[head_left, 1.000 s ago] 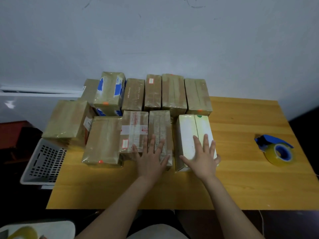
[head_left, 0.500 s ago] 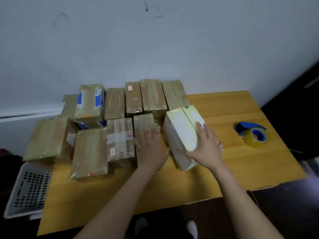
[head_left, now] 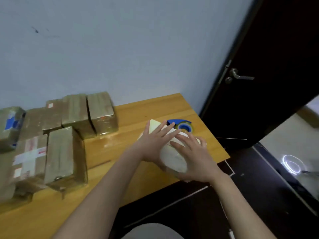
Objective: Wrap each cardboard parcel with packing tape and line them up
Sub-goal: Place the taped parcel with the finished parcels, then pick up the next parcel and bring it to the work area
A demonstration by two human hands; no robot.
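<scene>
A white parcel (head_left: 173, 158) lies tilted on the right part of the wooden table (head_left: 120, 149), near the front edge. My left hand (head_left: 153, 142) presses on its left side and my right hand (head_left: 195, 157) grips its near right end, both holding it. Just behind the parcel sits a blue tape dispenser (head_left: 183, 125) with a yellowish roll, partly hidden by my fingers. Several taped brown parcels (head_left: 65, 152) stand in two rows on the left, the back row (head_left: 101, 112) against the wall.
A dark door (head_left: 269, 66) with a metal handle (head_left: 240, 75) stands right of the table. The table's right corner and front edge lie close to the white parcel. Dark floor shows below. Bare tabletop lies between the brown parcels and the white one.
The white parcel has been pulled out of the row and moved right, toward the tape dispenser. My left hand left the brown parcel and joined the right on the white one. The view swung right.
</scene>
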